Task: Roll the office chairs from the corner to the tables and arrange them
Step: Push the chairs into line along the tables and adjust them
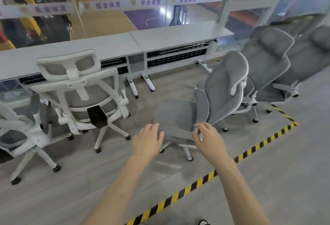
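Head view: the grey chair (201, 103) stands just inside the striped floor tape (257, 146), facing the person, short of the tables (125, 46). Left hand (148, 141) and right hand (209, 139) reach for its seat front with loosely curled fingers holding nothing, probably to pull it toward the gap beside the white chair (85, 92).

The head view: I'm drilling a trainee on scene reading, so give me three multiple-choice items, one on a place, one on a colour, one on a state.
1. Where is the nearest grey chair?
A. Just ahead of both hands
B. Tucked under the table
C. Lying on its side

2. The floor tape is striped:
A. red and white
B. yellow and black
C. plain blue

3. The left hand is:
A. clenched in a fist
B. open, holding nothing
C. holding a cloth

A: its seat edge lies between the left hand and the right hand.
B: stripes alternate.
B: fingers spread.
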Demonstrator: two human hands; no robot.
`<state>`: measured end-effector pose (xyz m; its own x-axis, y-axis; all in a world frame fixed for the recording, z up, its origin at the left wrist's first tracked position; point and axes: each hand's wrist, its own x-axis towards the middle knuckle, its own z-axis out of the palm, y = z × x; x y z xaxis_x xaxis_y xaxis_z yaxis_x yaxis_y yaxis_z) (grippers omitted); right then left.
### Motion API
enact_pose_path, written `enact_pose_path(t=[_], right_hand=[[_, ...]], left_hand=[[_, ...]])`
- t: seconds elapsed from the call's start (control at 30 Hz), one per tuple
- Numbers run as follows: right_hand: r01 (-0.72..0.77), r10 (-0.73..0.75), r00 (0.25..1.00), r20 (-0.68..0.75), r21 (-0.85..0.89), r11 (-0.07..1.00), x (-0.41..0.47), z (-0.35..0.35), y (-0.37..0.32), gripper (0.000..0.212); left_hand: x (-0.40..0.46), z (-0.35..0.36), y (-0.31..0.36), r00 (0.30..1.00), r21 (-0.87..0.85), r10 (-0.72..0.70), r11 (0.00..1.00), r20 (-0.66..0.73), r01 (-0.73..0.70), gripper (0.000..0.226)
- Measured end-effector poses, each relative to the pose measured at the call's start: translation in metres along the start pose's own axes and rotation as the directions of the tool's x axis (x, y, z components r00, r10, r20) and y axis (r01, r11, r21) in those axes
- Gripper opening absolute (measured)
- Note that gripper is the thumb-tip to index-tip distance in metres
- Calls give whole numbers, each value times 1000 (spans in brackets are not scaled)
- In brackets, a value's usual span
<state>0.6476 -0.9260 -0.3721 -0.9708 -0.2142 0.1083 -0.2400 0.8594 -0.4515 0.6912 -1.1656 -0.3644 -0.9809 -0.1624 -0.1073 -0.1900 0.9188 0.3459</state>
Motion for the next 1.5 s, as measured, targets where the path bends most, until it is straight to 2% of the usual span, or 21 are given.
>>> enact_pose_path(t=[0.1, 0.27, 0.4, 0.5, 0.7, 0.93, 1.2, 1.33, 1.5], right_hand=[[-53, 54, 998, -31, 4, 999, -23, -29, 48, 34], [-66, 65, 995, -79, -3, 998, -54, -70, 131, 35], [-100, 97, 991, -95, -24, 995, -79, -111, 210, 36], [-70, 65, 992, -108, -41, 997, -87, -134, 258, 38], [-37, 33, 995, -97, -42, 998, -69, -163, 321, 34], [11, -15, 996, -93, -41, 999, 12, -173, 367, 35], [111, -116, 992, -58, -87, 990, 155, -184, 397, 35], [178, -183, 980, -74, -66, 982, 230, -190, 402, 30], [279, -280, 959, -46, -29, 960, 311, -191, 396, 32]], left_hand=[[-2, 16, 59, 996, 29, 93, 995, -3, -93, 51], [-12, 50, 152, 988, 16, 152, 988, -12, -152, 50], [-26, 81, 244, 984, -20, 176, 984, -10, -176, 46], [-30, 100, 301, 982, -45, 186, 981, -18, -187, 45], [-19, 120, 365, 986, -73, 165, 983, -35, -167, 47], [56, 130, 406, 989, -55, 95, 993, -111, -101, 41], [188, 114, 440, 972, -153, -33, 988, -232, -3, 42], [246, 103, 448, 964, -156, -72, 987, -256, 33, 38], [287, 100, 456, 961, -136, -114, 987, -251, 82, 44]])
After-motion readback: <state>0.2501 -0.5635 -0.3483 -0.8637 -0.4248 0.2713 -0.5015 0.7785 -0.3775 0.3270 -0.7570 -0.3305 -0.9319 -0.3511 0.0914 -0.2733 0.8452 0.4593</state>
